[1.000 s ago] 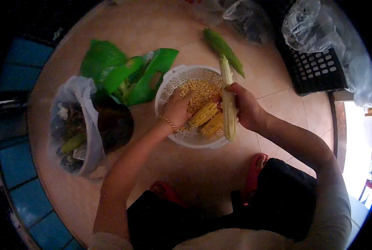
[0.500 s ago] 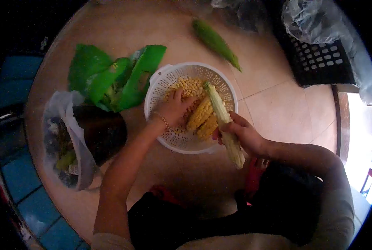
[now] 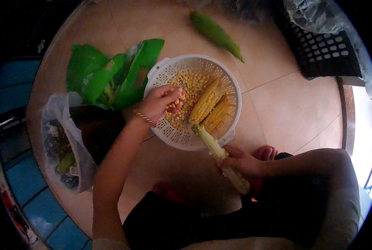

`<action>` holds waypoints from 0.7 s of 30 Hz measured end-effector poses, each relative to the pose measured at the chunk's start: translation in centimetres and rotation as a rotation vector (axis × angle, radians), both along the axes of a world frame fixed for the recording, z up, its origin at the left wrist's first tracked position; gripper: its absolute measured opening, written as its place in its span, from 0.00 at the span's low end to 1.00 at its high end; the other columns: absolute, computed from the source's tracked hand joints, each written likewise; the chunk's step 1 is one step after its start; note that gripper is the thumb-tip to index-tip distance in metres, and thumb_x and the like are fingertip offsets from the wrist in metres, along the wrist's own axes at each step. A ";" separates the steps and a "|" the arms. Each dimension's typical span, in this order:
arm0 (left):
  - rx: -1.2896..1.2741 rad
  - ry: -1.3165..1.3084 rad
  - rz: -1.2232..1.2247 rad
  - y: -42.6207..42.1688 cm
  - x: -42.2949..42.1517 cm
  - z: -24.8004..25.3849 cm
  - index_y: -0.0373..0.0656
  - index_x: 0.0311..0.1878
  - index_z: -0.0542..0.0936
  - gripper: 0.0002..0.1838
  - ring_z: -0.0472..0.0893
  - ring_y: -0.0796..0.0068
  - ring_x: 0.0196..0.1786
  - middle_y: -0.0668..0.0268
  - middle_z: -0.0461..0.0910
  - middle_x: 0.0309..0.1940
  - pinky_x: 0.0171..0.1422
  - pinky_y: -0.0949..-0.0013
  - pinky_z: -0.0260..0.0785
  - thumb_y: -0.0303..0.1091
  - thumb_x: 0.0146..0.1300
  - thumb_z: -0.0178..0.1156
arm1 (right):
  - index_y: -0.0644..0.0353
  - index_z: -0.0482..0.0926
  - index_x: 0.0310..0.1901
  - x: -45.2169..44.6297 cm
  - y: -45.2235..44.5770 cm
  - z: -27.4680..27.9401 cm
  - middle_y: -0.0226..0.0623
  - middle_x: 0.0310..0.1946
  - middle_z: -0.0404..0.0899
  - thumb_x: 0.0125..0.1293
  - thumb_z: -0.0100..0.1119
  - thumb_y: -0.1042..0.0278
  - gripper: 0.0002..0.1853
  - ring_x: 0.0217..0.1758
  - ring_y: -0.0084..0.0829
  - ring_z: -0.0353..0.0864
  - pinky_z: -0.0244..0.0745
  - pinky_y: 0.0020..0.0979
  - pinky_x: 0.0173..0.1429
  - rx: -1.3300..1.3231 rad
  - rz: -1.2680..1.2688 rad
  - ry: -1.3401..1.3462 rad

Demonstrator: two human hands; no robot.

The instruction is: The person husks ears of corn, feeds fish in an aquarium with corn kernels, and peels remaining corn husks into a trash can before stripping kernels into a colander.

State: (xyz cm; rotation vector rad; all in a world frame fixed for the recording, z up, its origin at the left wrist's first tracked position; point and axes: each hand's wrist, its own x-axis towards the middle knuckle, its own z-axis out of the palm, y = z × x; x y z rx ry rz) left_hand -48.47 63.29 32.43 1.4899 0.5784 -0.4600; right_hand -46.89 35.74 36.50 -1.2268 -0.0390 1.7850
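Note:
A white perforated basket (image 3: 234, 89) stands on the floor with loose corn kernels (image 3: 196, 81) and two yellow corn cobs (image 3: 206, 102) in it. Over the basket's left part, my left hand (image 3: 163, 101) has its fingers curled around a small heap of kernels. My right hand (image 3: 242, 161) grips a pale, stripped cob (image 3: 213, 143), whose upper end reaches over the basket's lower rim beside the yellow cobs. The cob's other end points down toward my lap.
A green husked ear (image 3: 217, 35) lies on the floor beyond the basket. Green plastic (image 3: 138, 79) is at the left, above a clear bag of scraps (image 3: 84, 166). A black crate (image 3: 327, 50) with plastic on it stands at the upper right.
My left hand has closed on kernels and lifted from the heap. My right hand has moved down with the stripped cob, which has left the green ear's side and come lower, near my lap.

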 end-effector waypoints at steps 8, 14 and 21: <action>-0.411 0.011 0.244 0.3 -1.3 7.9 0.40 0.46 0.72 0.14 0.77 0.71 0.42 0.61 0.75 0.42 0.36 0.79 0.71 0.38 0.62 0.46 | 0.61 0.59 0.51 -0.6 0.9 2.6 0.35 0.32 0.74 0.57 0.49 0.68 0.21 0.38 0.25 0.73 0.68 0.28 0.43 -0.041 -0.013 0.114; -0.430 -0.037 0.223 -1.4 -1.9 10.1 0.40 0.54 0.66 0.19 0.74 0.69 0.49 0.58 0.69 0.51 0.40 0.81 0.69 0.39 0.64 0.40 | 0.59 0.60 0.50 -0.8 0.5 2.7 0.34 0.32 0.75 0.57 0.49 0.69 0.19 0.37 0.25 0.73 0.68 0.27 0.44 0.015 -0.014 0.166; -0.513 -0.137 0.129 -2.1 -2.1 10.3 0.40 0.57 0.62 0.23 0.71 0.63 0.53 0.56 0.65 0.55 0.46 0.76 0.69 0.42 0.63 0.41 | 0.57 0.61 0.52 -0.8 0.5 2.8 0.34 0.32 0.75 0.56 0.49 0.69 0.20 0.37 0.25 0.73 0.68 0.27 0.44 0.042 0.048 0.145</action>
